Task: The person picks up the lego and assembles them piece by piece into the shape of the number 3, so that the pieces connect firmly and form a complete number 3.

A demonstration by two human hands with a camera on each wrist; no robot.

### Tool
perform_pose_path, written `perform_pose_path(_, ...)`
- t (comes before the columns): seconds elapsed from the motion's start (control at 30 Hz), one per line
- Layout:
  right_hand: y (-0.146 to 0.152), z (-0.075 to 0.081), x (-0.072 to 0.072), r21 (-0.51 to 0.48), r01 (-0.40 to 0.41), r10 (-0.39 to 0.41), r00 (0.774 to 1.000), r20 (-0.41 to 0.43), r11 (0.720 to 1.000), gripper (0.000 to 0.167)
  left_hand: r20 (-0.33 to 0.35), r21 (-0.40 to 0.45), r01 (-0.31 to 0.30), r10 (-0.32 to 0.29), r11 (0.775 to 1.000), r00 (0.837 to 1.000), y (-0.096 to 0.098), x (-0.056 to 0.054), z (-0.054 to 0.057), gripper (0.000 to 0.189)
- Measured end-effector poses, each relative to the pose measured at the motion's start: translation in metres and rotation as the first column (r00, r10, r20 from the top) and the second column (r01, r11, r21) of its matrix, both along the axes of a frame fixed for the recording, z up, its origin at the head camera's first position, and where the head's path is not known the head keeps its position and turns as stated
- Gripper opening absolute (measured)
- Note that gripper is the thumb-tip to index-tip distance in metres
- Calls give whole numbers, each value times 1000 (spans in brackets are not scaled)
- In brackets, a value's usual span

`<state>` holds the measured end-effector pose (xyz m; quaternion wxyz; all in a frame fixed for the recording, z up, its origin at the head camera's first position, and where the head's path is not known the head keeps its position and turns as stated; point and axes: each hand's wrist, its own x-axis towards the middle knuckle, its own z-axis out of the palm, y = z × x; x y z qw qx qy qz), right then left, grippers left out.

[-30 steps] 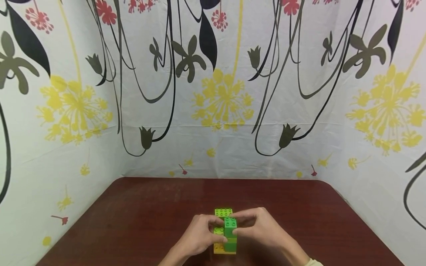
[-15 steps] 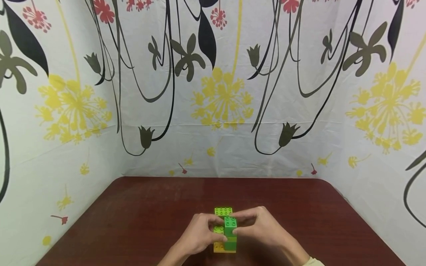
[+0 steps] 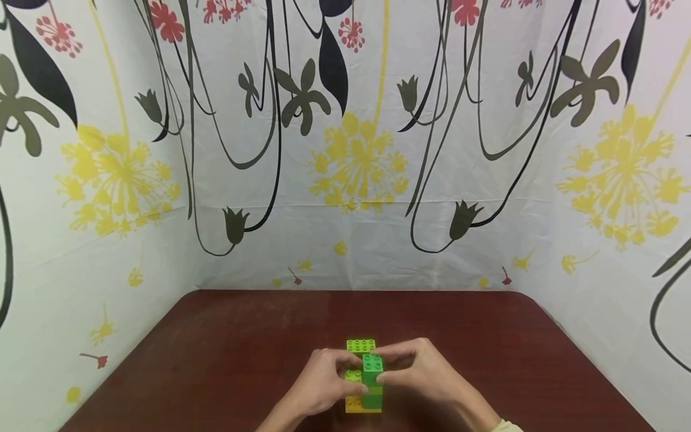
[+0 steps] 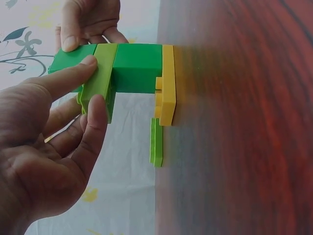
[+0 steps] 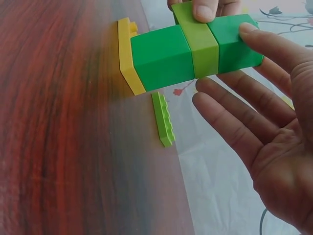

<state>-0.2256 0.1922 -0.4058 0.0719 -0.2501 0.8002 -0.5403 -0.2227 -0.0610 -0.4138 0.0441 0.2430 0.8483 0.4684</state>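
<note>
Since the earlier head frames, we see only a slight drift of the whole view; the hands and bricks hold the same places relative to one another. The stack stands upright on the brown table [image 3: 259,342]: a yellow base [image 5: 128,63], a lower green brick [image 5: 164,56], a lime brick [image 5: 200,44] jutting out to the left, and an upper green brick [image 5: 237,46] on top. We see the left hand [image 3: 323,381] pinching the lime brick between thumb and index finger; its other fingers are partly hidden. The right hand [image 3: 426,372] pinches the upper green brick the same way, its remaining fingers extended and spread beside the stack. We find a loose lime piece [image 3: 360,345] on the table, just beyond the stack, before a flower-printed cloth [image 3: 345,264].
</note>
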Motion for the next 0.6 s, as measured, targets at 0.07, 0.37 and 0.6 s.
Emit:
perform_pose_path(0.07, 0, 0, -1, -4, -3, 3, 1000, 11, 1000, 39, -4, 1, 1, -1, 1000, 1000, -1, 0, 0, 33)
perform_pose_path(0.37, 0, 2, -1, -12, -36, 37, 999, 37, 999, 37, -10, 6, -1, 1, 1000, 1000, -1, 0, 0, 32)
perform_pose_path(0.6, 0, 5, -1, -24, -45, 47, 997, 67, 999, 36, 25, 27, 2, -3, 1000, 1000, -1, 0, -1, 30)
